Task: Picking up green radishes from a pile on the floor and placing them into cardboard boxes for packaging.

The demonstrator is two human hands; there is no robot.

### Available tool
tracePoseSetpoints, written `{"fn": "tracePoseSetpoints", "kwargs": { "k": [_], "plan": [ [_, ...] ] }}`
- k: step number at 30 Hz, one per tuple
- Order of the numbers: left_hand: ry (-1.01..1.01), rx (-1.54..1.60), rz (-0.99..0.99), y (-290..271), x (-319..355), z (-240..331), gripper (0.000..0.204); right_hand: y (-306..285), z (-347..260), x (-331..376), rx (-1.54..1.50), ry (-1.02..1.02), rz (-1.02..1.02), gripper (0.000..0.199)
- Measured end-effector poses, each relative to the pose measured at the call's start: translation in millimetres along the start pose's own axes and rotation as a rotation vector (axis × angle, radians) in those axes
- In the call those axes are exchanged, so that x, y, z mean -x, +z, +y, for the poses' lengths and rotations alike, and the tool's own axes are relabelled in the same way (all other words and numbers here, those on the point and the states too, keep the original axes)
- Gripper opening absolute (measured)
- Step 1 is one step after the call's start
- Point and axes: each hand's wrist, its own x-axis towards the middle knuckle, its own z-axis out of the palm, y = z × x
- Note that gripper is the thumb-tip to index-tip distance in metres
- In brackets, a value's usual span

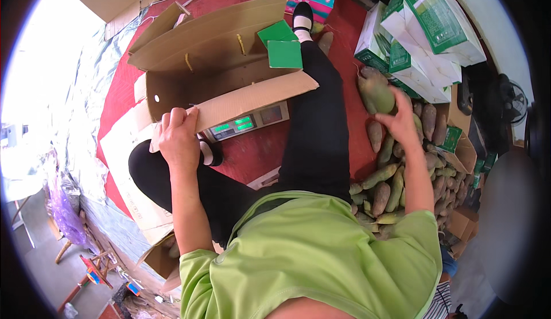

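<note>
Apparently to steady the open carton [215, 36], the left hand [179, 136] gripped its near flap [252, 99]; a lit scale [248, 125] showed beneath, seemingly bearing it; the right hand [402, 122] spread wide at a plump root [376, 92] near the red mat's [359, 147] right edge, contact unclear.

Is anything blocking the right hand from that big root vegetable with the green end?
Nothing visible does. The right hand has its thumb and fingers spread right at the green end of the large root vegetable; whether they touch it is hard to tell.
</note>
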Motion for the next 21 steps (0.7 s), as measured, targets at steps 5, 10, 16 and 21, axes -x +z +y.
{"fn": "tracePoseSetpoints", "kwargs": {
  "k": [5, 10, 16, 21],
  "plan": [
    [0.007, 0.016, -0.003, -2.6, -2.1, -1.4, 0.029, -28.1, -148.4, -91.2, -0.454, -0.168, -0.01, 0.068],
    [0.02, 0.105, 0.012, -13.1, -5.3, -0.4, 0.028, 7.9, -262.7, -145.0, -0.71, -0.451, -0.276, 0.075],
    [0.204, 0.495, 0.103, -44.1, -10.4, 39.3, 0.038, 161.2, -292.3, -186.1, -0.435, -0.613, -0.428, 0.07],
    [0.575, 1.809, -0.049, -105.7, 1.5, 92.2, 0.031, 215.1, -310.4, -169.3, 0.145, -0.647, -0.686, 0.061]
  ]
}}
